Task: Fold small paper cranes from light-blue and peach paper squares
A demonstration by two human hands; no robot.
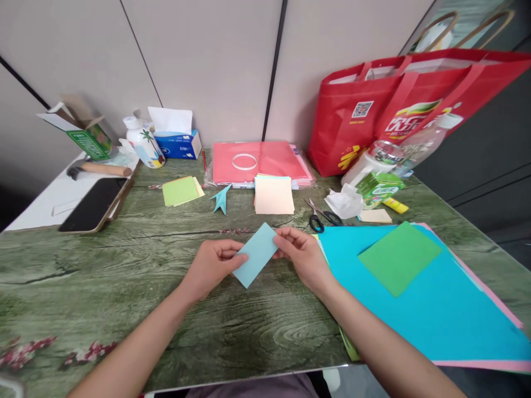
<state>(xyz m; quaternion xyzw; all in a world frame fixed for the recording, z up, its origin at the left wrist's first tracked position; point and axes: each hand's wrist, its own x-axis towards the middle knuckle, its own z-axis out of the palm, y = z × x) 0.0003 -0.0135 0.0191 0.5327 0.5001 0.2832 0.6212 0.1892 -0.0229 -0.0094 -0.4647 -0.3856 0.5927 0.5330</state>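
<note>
Between both hands, a folded blue paper [256, 254].
Left hand [211, 268] and right hand [302, 257] pinch its opposite edges, just before the scissors [321, 216].

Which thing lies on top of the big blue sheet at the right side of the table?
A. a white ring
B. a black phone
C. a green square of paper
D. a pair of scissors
C: the green square of paper lies flat on the big blue sheet, while the scissors rest on the bare table beside it.
</note>
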